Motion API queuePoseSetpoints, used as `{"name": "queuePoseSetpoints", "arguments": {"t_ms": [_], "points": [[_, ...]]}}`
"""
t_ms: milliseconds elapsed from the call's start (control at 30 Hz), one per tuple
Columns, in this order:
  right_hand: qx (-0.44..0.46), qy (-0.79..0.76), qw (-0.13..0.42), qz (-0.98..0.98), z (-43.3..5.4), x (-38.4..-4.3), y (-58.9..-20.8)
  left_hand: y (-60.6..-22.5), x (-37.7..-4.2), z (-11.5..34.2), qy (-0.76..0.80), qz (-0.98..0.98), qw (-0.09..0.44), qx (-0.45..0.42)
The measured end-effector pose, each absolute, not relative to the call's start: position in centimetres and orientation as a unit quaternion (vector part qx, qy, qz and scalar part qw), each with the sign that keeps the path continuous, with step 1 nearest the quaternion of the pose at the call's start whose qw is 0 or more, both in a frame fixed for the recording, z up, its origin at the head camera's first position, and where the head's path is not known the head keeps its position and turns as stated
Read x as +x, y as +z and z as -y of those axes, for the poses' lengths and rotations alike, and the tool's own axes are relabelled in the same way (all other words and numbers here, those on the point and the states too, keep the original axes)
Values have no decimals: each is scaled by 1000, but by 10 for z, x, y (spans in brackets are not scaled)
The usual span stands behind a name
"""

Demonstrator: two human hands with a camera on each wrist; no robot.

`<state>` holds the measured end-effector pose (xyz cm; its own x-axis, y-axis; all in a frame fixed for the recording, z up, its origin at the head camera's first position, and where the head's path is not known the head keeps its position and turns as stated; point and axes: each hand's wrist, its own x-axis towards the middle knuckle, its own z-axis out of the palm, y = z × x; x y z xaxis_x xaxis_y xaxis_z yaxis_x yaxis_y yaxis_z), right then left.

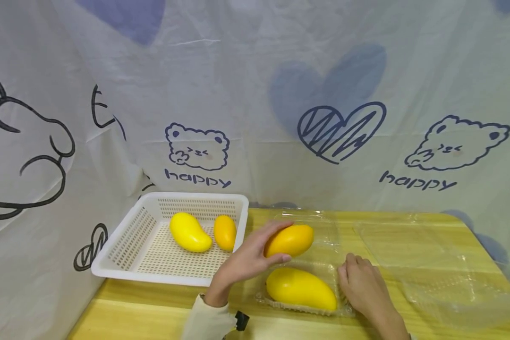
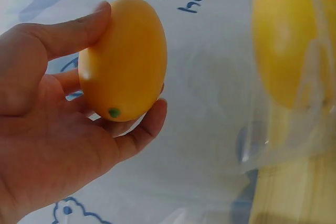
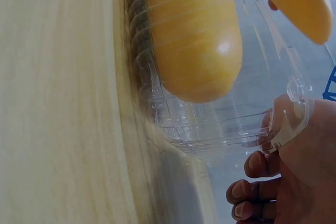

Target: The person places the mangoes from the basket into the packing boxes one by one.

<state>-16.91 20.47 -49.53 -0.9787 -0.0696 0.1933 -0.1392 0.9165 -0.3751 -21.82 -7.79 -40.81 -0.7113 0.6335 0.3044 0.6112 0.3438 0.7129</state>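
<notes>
My left hand [image 1: 250, 252] grips a small orange-yellow mango [image 1: 290, 240] between thumb and fingers, above a clear plastic box [image 1: 323, 270]. In the left wrist view, this mango [image 2: 126, 59] shows a green stem spot at its lower end. A larger yellow mango [image 1: 301, 289] lies lengthwise in the front half of the box, whose lid [image 1: 325, 229] is folded open toward the back. At the box's right side, my right hand [image 1: 363, 285] pinches the rim, its fingers curled outside the clear wall in the right wrist view.
To the left stands a white perforated basket [image 1: 121, 274] with a yellow mango [image 1: 189, 232] and a smaller orange one [image 1: 225, 233] inside. Another open clear plastic box [image 1: 463, 283] lies at the right of the wooden table [image 1: 131, 311]. A printed cloth [image 1: 255, 94] hangs behind.
</notes>
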Motion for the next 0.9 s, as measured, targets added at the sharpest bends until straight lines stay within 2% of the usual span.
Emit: {"name": "queuePoseSetpoints", "arguments": {"t_ms": [533, 900], "points": [[53, 198, 99, 974, -204, -169, -497, -435, -230, 45, 393, -835, 42, 382], [56, 196, 103, 974, -205, -170, -498, -447, -224, 24, 330, -873, 44, 357]]}}
